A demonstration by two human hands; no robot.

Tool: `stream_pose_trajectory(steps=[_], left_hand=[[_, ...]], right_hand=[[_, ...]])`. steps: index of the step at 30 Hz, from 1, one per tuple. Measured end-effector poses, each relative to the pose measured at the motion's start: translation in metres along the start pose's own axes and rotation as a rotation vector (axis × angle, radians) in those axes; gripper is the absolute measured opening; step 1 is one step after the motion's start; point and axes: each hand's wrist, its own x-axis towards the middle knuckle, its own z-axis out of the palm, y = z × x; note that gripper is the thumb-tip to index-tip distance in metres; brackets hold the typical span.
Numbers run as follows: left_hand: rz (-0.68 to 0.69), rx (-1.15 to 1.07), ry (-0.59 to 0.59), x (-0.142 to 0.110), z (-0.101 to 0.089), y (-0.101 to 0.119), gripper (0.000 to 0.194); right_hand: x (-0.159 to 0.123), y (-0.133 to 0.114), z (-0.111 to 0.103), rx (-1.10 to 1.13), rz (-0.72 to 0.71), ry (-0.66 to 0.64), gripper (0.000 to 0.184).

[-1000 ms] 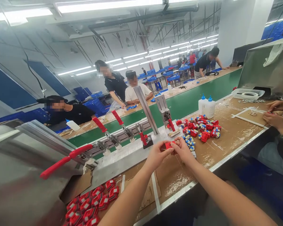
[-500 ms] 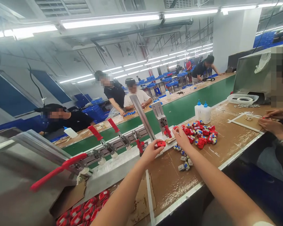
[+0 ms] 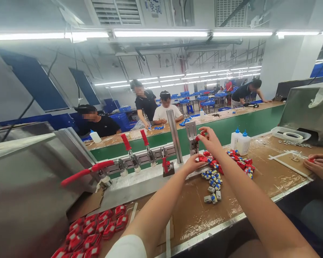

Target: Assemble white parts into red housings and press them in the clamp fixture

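Note:
My left hand [image 3: 192, 164] pinches a small red plastic part [image 3: 202, 158] at the foot of an upright metal clamp fixture [image 3: 190, 130]. Just above it, my right hand [image 3: 210, 140] has its fingers curled at the red-tipped toggle clamp handle [image 3: 197, 138] on that fixture; most of the handle is hidden behind the fingers. To the right of the fixture lies a pile of red parts with blue and yellow bits [image 3: 242, 163]. Nearer me are several small grey-white blocks with blue and yellow pieces [image 3: 212, 179].
More toggle clamps [image 3: 136, 157] with red handles line the metal rail at left. Many red parts [image 3: 97, 229] lie at front left. White bottles [image 3: 240, 142] and a white basket [image 3: 290, 135] stand at right. A co-worker's hands [image 3: 319, 166] are at far right; people work beyond the green belt [image 3: 247, 122].
My right hand has risen to the clamp handle, which has swung from low to upward. My left hand has moved the red part to the fixture's foot. The view has levelled.

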Motion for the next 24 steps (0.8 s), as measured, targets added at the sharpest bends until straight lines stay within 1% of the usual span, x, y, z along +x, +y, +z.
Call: stream_pose_trajectory(steps=[2,4,6,8,10,11,13,14,15,16,18,21,23,24], left_hand=[[-0.016,0.041,0.146,-0.001,-0.001,-0.005,0.036],[-0.050,0.084,0.260,-0.002,-0.007,-0.011,0.034],[-0.083,0.122,0.338,-0.001,-0.012,-0.016,0.034],[-0.102,0.149,0.375,0.001,-0.015,-0.018,0.032],[-0.109,0.165,0.386,0.004,-0.017,-0.019,0.028],[-0.111,0.169,0.385,0.005,-0.017,-0.020,0.028],[-0.114,0.170,0.376,0.006,-0.018,-0.021,0.029],[-0.115,0.169,0.372,0.007,-0.019,-0.022,0.030],[-0.115,0.167,0.369,0.007,-0.020,-0.023,0.031],[-0.114,0.165,0.367,0.008,-0.021,-0.025,0.032],[-0.108,0.160,0.366,0.009,-0.022,-0.028,0.033],[-0.089,0.141,0.353,0.013,-0.023,-0.035,0.034],[-0.076,0.116,0.329,0.018,-0.021,-0.039,0.035],[-0.068,0.099,0.315,0.021,-0.020,-0.040,0.035]], right_hand=[[0.002,0.008,0.005,-0.190,-0.058,-0.023,0.035],[0.000,0.019,0.012,-0.258,-0.066,-0.103,0.029],[-0.005,0.032,0.020,-0.326,-0.036,-0.156,0.026],[-0.013,0.045,0.027,-0.469,0.048,-0.122,0.025],[-0.024,0.058,0.030,-0.556,0.224,-0.109,0.032],[-0.030,0.064,0.029,-0.552,0.320,-0.141,0.039],[-0.039,0.072,0.026,-0.483,0.453,-0.239,0.051],[-0.042,0.074,0.023,-0.445,0.478,-0.277,0.055],[-0.043,0.074,0.021,-0.407,0.481,-0.289,0.059],[-0.043,0.071,0.018,-0.361,0.474,-0.280,0.062],[-0.036,0.061,0.016,-0.193,0.476,-0.229,0.063],[-0.016,0.037,0.018,0.112,0.469,-0.115,0.055],[0.000,0.022,0.021,0.181,0.413,-0.064,0.053],[0.007,0.017,0.023,0.158,0.381,-0.056,0.054]])
